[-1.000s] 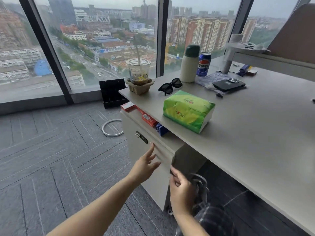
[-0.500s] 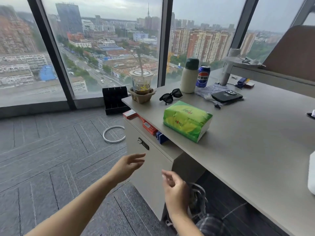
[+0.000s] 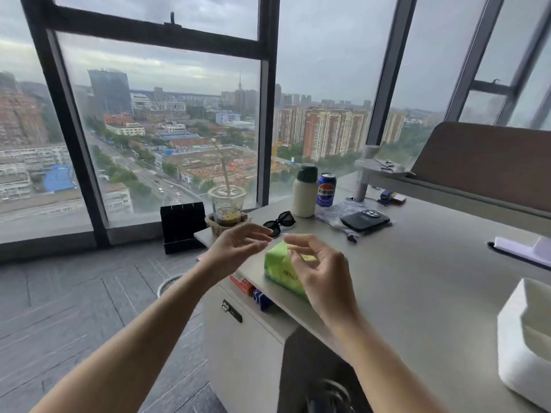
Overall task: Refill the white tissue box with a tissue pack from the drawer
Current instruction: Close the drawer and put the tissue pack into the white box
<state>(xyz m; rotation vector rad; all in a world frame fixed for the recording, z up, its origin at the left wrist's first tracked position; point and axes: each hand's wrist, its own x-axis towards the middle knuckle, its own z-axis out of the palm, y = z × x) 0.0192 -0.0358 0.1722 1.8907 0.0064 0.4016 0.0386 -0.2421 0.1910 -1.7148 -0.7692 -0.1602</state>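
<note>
Both arms reach forward, left hand (image 3: 235, 245) and right hand (image 3: 320, 269) loosely open and empty above the table (image 3: 417, 278), the right half hiding the green pack (image 3: 278, 268), with the white box (image 3: 524, 344) cut off at four o'clock.

soft overcast daylight came through the windows (image 3: 167, 129); i saw faint shadows, motion blur on both hands, and frames bent at the edges.
</note>
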